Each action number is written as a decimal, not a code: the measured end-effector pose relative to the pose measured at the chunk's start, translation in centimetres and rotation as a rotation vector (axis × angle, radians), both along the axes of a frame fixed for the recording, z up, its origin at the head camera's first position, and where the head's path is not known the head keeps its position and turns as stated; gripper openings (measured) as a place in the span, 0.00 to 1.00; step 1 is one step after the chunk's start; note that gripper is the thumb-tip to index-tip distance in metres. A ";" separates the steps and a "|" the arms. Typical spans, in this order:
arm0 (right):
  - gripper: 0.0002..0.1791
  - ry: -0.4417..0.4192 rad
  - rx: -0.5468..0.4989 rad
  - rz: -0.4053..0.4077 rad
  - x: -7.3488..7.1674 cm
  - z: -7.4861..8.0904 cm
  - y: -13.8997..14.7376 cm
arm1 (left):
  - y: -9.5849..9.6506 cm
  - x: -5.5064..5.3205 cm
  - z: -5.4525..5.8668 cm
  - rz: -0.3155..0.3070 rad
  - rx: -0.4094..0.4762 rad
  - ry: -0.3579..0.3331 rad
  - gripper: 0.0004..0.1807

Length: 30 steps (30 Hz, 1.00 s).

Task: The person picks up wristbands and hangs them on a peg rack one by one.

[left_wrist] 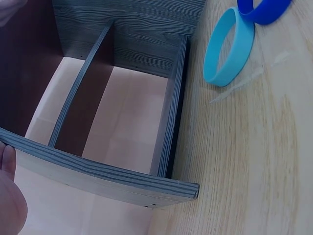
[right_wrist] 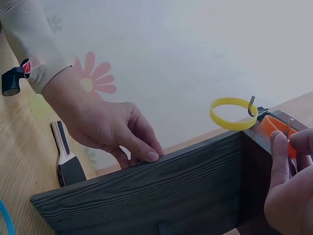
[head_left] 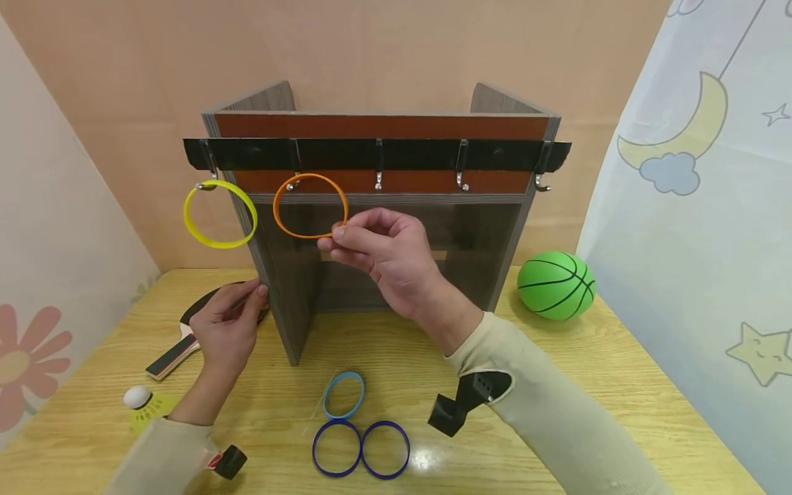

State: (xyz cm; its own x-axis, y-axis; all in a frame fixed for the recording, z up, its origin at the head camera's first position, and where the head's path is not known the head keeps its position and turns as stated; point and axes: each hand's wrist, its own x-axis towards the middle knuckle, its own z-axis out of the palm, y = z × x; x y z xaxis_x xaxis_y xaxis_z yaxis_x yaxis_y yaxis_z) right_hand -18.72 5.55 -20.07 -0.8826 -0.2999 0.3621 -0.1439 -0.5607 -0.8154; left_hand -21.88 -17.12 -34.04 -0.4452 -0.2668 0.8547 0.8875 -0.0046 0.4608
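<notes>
My right hand (head_left: 396, 258) pinches an orange silicone wristband (head_left: 278, 218) between thumb and fingers at its lower right. The band overlaps the second hook (head_left: 293, 184) from the left in the head view; in the right wrist view a hook tip shows within the orange band (right_wrist: 268, 126). A yellow wristband (head_left: 188, 218) hangs on the leftmost hook. My left hand (head_left: 225, 323) grips the front edge of the grey wooden shelf unit's left side panel (head_left: 278, 302), thumb at the edge, fingers on the outer side (right_wrist: 117, 132).
A light blue wristband (head_left: 326, 399) and two dark blue wristbands (head_left: 315, 457) lie on the table in front. A table tennis bat (head_left: 173, 357) and a shuttlecock (head_left: 137, 397) lie at left, a green ball (head_left: 557, 285) at right. More hooks (head_left: 379, 180) line the black strip (head_left: 340, 152).
</notes>
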 end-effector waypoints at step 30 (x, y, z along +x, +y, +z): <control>0.05 -0.041 0.632 -0.027 0.8 -6.4 3.9 | 0.6 1.1 1.2 -0.019 -0.007 -0.001 0.06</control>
State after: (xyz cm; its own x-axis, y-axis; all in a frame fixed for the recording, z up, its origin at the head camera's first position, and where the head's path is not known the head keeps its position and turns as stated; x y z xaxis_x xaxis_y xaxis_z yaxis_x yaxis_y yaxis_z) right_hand -17.87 9.44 -26.43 -0.9021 -0.4225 0.0880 -0.1129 0.0341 -0.9930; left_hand -20.75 -16.54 -32.89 -0.4513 -0.2521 0.8560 0.8867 -0.0187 0.4619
